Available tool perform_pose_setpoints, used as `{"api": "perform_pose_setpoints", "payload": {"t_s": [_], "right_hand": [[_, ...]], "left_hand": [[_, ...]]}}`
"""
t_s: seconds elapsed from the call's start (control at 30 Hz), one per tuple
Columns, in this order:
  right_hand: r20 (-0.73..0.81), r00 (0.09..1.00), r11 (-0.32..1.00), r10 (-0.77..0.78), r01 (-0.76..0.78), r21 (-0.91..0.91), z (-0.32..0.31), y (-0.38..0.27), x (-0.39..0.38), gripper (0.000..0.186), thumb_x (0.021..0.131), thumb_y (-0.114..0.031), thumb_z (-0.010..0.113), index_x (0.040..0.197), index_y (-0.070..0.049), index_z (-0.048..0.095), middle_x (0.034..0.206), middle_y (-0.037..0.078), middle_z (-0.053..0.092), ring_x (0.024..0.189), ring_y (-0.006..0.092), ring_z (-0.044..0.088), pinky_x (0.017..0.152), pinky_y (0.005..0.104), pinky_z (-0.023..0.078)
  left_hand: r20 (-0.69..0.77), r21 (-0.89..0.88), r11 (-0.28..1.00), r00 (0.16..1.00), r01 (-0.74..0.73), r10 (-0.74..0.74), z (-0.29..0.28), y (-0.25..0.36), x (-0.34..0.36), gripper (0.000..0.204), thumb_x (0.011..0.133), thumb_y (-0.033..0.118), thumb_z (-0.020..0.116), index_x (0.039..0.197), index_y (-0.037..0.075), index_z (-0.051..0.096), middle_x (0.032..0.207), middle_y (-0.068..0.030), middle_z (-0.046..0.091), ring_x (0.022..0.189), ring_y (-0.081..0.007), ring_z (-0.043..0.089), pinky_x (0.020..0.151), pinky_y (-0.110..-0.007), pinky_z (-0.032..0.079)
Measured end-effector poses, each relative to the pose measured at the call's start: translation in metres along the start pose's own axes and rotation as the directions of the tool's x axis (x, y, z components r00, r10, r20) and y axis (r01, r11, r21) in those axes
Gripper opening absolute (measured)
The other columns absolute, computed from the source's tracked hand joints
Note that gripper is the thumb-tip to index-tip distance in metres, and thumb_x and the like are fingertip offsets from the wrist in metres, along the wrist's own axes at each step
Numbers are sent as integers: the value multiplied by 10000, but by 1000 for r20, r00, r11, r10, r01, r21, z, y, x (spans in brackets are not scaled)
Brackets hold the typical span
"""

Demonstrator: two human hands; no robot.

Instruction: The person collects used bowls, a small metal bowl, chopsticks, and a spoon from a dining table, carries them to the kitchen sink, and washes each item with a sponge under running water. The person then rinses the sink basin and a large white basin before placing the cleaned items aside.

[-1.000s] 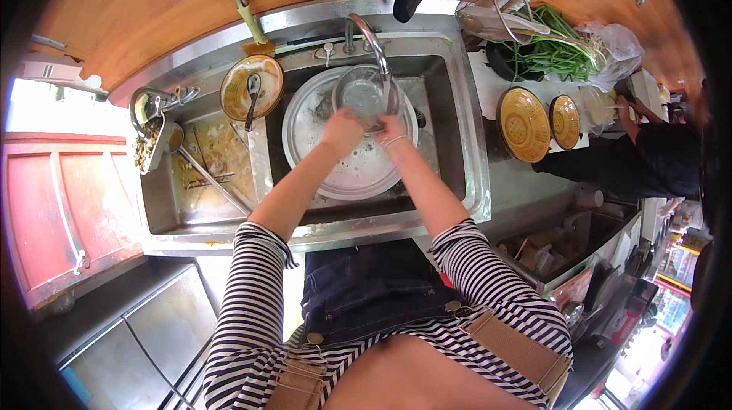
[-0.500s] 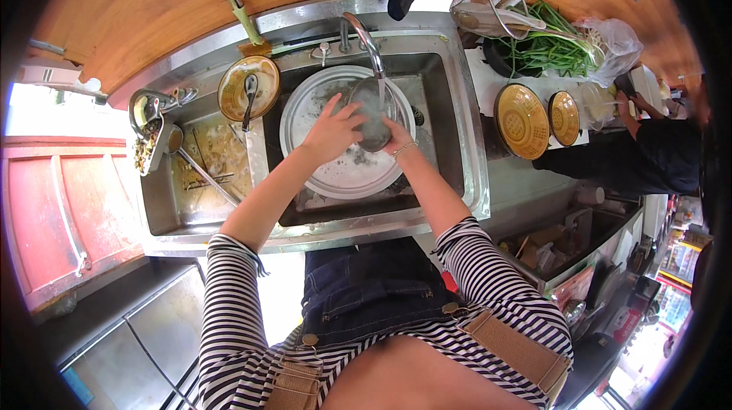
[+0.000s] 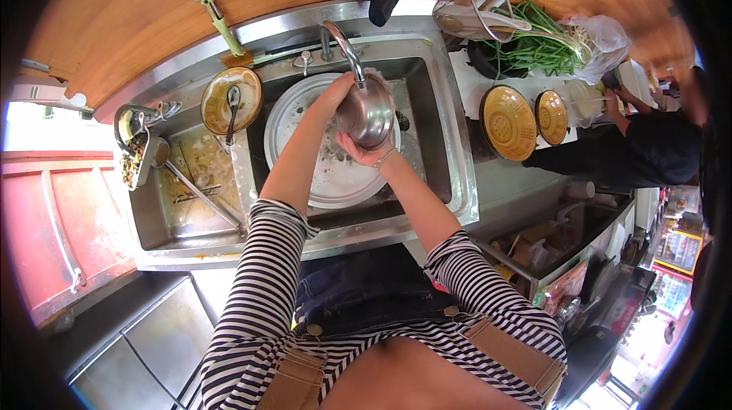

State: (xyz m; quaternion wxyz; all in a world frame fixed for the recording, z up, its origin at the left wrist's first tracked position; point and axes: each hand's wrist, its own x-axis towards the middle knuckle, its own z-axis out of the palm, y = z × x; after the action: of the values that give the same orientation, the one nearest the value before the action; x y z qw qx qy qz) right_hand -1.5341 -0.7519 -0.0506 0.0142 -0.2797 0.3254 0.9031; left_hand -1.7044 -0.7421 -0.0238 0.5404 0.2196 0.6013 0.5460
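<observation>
A shiny metal bowl (image 3: 369,116) is tilted up under the tap (image 3: 352,56), its rounded outside facing me. My left hand (image 3: 336,94) grips its far left side, with most of the fingers hidden behind it. From below, my right hand (image 3: 364,152) holds the near edge, fingers wrapped against the bowl and a bracelet at the wrist. Under both hands a large round pale metal lid or tray (image 3: 324,181), wet and spotted, lies in the right sink basin (image 3: 435,128).
A left basin (image 3: 171,219) contains murky water, chopsticks and a ladle (image 3: 200,193). A yellow bowl with a spoon (image 3: 217,116) sits at the divider. Yellow bowls (image 3: 508,124), green onions (image 3: 541,40) and a strainer (image 3: 461,10) stand right. A person (image 3: 648,136) works beyond.
The bowl has turned from its open inside facing up to its outside facing me. My left hand has left the inside and moved to its far left edge.
</observation>
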Motion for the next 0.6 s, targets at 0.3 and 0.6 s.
{"api": "perform_pose_setpoints", "payload": {"t_s": [0.3,0.6], "right_hand": [[-69,687,645,-723,637,-422,32,-28,31,402,917,-312,295,1148,-120,563,1190,73,555,1103,268,523,941,502,407],[303,814,555,-495,564,-611,25,-31,13,358,917,-301,457,1146,-43,551,1146,129,590,1034,278,562,910,445,436]], "left_hand": [[-399,554,832,869,-27,293,14,12,-69,481,753,458,670,852,-8,603,778,-170,623,716,-266,585,696,-361,458],[293,942,-166,956,-291,-14,5,-12,-129,332,782,119,528,1075,241,625,847,-128,655,832,-279,653,732,-395,509]]}}
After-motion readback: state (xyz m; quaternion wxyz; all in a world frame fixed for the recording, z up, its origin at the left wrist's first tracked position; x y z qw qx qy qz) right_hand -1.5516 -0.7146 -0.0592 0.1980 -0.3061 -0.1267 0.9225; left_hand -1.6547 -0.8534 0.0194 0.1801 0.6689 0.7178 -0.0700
